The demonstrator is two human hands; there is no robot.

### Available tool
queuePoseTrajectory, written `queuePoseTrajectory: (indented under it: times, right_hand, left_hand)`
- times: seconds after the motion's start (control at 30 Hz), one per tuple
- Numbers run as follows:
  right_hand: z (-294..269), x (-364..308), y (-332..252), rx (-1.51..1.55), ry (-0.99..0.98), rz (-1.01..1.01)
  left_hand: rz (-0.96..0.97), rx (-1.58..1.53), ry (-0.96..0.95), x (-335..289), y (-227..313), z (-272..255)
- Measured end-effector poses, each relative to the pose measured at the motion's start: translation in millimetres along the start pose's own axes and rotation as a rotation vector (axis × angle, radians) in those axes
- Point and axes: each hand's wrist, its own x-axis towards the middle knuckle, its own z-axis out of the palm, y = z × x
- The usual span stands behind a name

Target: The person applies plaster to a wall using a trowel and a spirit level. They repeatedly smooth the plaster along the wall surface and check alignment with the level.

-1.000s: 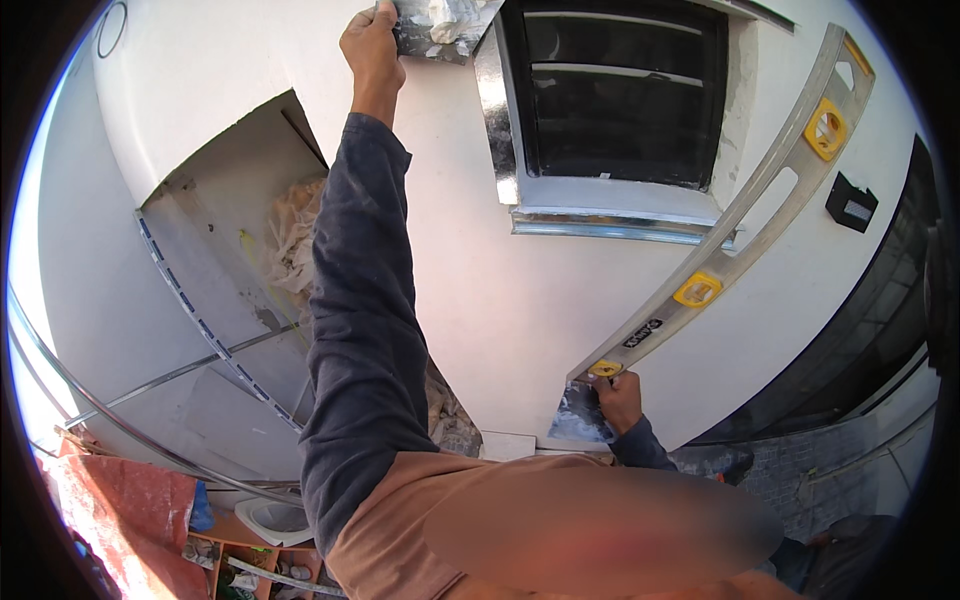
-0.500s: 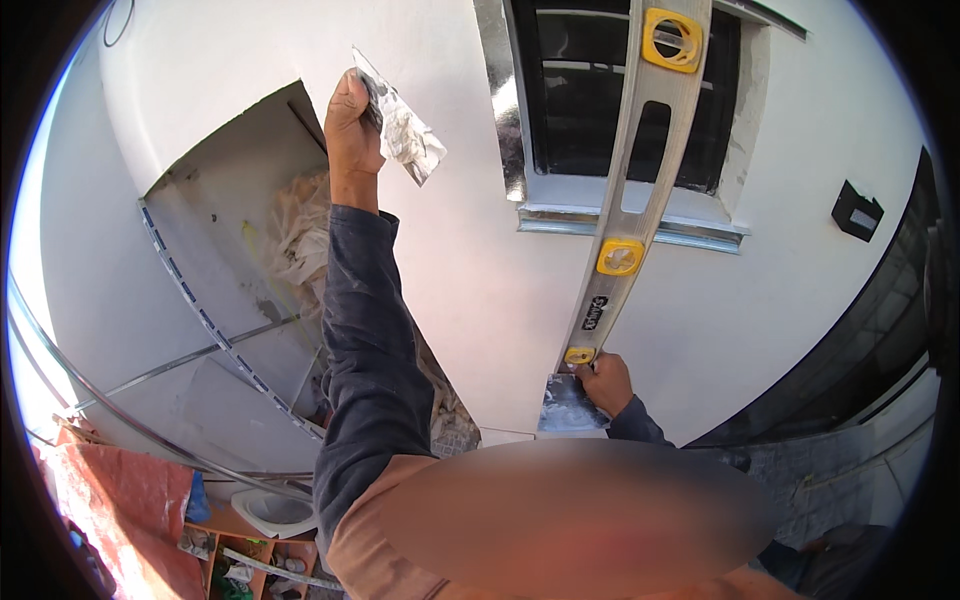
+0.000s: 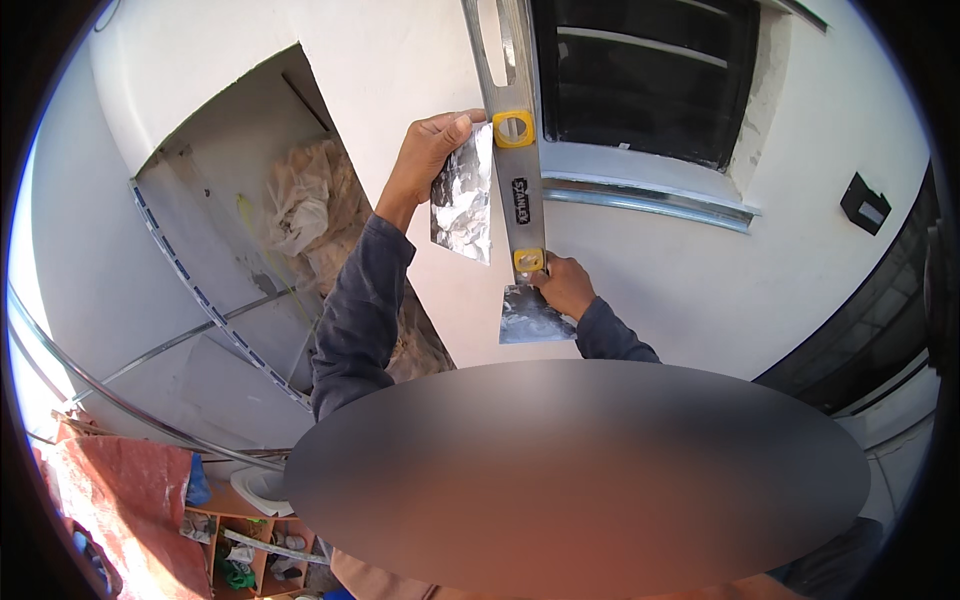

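A long grey spirit level with yellow vial frames stands nearly upright against the white wall, left of the window. My right hand is closed at its lower end. A wide putty knife with a smeared blade hangs below that same hand, its handle hidden. My left hand grips a second wide putty knife, its blade coated with white putty. That blade lies beside the level's left edge. The left fingertips reach the level near its middle vial; whether they press on it I cannot tell.
A dark window sits above a metal sill strip. A black box is fixed on the right wall. On the left, an opening holds crumpled plastic sheeting. Red sheeting and a cluttered wooden shelf are lower left.
The level has moved left, away from the window, and stands straighter, with my right hand following. My left hand and its putty knife have come down and right, up to the level.
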Motion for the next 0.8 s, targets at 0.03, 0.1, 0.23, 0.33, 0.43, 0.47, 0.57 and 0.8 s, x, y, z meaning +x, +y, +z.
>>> queuePoseTrajectory:
  times: [0.03, 0.1, 0.23, 0.33, 0.43, 0.47, 0.57, 0.8]
  right_hand:
    - [1, 2, 1, 0.011, 0.005, 0.003]
    - [5, 3, 4, 0.007, 0.003, 0.022]
    - [11, 3, 10, 0.009, -0.018, 0.083]
    - [15, 4, 13, 0.011, -0.008, 0.094]
    - [16, 9, 15, 0.016, 0.009, 0.089]
    - [16, 10, 15, 0.021, 0.011, 0.089]
    - [17, 16, 17, 0.017, 0.045, 0.063]
    - [19, 27, 18, -0.012, 0.056, 0.064]
  left_hand:
    - [-0.019, 0.021, 0.010, 1, -1, 1]
    - [-0.004, 0.039, -0.008, 5, -3, 3]
    - [-0.019, 0.090, -0.010, 14, -7, 9]
    - [0.021, 0.137, -0.011, 21, -6, 10]
    - [0.024, 0.124, -0.022, 26, -5, 8]
    - [0.025, 0.116, -0.024, 27, -4, 7]
    - [0.049, 0.142, -0.018, 32, -2, 4]
    - [0.063, 0.134, -0.007, 39, 0, 0]
